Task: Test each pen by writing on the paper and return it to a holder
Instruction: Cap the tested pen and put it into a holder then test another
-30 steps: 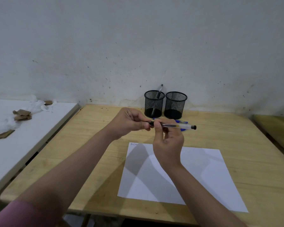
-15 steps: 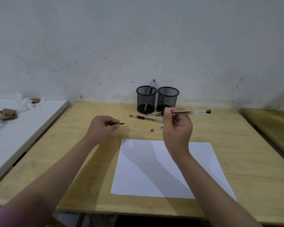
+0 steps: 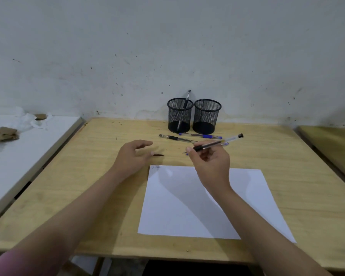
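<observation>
White paper sheet [image 3: 187, 206] lower centre: right hand [image 3: 211, 162] pinching clear black-ink pen [image 3: 217, 143] should tip nib down, left hand [image 3: 131, 156] relaxed, empty.

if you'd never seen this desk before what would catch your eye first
The right hand, raised over the white paper, grips an uncapped clear pen with its tip pointing left. Its black cap lies on the wooden table by the open left hand. At the wall stand two black mesh holders; the left one holds a pen.
</observation>
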